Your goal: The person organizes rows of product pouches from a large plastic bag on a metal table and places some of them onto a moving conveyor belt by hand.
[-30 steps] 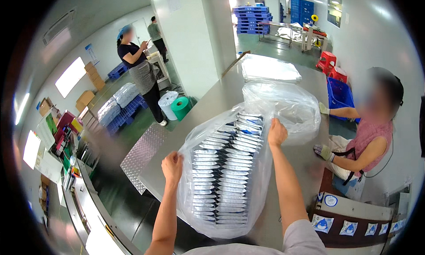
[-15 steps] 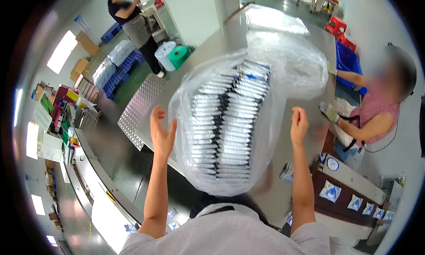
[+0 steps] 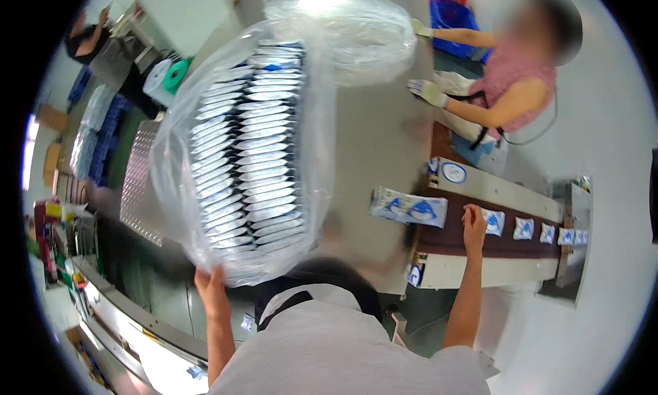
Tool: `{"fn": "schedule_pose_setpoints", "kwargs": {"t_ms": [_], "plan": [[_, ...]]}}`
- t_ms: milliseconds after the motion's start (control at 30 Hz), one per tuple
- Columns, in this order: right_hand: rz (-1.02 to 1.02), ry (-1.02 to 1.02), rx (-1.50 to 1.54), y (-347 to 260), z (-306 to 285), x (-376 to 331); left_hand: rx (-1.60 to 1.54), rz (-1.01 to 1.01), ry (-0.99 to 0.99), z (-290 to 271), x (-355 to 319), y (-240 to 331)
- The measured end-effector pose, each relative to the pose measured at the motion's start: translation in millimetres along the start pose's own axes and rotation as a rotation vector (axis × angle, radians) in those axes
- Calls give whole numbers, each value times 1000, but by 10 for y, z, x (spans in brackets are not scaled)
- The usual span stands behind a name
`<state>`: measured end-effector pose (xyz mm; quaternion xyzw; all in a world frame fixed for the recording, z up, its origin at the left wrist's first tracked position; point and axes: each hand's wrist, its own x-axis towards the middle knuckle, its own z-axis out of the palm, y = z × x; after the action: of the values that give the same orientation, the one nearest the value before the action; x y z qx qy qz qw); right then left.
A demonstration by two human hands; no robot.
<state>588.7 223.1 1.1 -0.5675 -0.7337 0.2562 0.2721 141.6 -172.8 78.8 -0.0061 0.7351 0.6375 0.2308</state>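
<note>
A big clear plastic bag (image 3: 240,155) packed with rows of white and blue sachets lies tilted on the grey table (image 3: 373,141). My left hand (image 3: 211,290) grips its near lower edge. My right hand (image 3: 473,220) is away from the bag, over the dark conveyor belt (image 3: 480,241), fingers apart and holding nothing, next to a white and blue sachet (image 3: 493,221). A flat packet of sachets (image 3: 408,207) lies at the table's edge.
Another person in a pink top (image 3: 514,87) with gloved hands sits at the far right of the table. A second, emptier clear bag (image 3: 349,32) lies behind the first. Several sachets ride the belt. Another worker (image 3: 86,42) stands far left by blue crates.
My right hand has let go of the bag and moved right to the conveyor belt. My left hand has slid down to the bag's near edge. My head has tipped further down.
</note>
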Motion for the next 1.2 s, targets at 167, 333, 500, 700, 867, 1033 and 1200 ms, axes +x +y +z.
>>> {"fn": "schedule_pose_setpoints", "kwargs": {"t_ms": [167,333,500,700,867,1033,1200], "plan": [[-30,-142,-424,913,-586,351,-252,-197,-17,55,-271,341],[-116,-512,-735,1400,-439,521,-352,-309,-152,27,-261,100],[-322,-976,-740,854,-73,971,-451,-319,-132,24,-249,-30],[-542,-1167,-14,258,1251,1146,-474,-336,-51,183,-284,-4],[-20,-1511,-162,-239,1695,792,-519,-273,-84,-16,-285,-136],[-297,-924,-612,-689,1632,-454,-493,-278,96,236,-387,135],[-155,-918,-514,-822,1658,-960,-409,-261,77,247,-409,225]]}}
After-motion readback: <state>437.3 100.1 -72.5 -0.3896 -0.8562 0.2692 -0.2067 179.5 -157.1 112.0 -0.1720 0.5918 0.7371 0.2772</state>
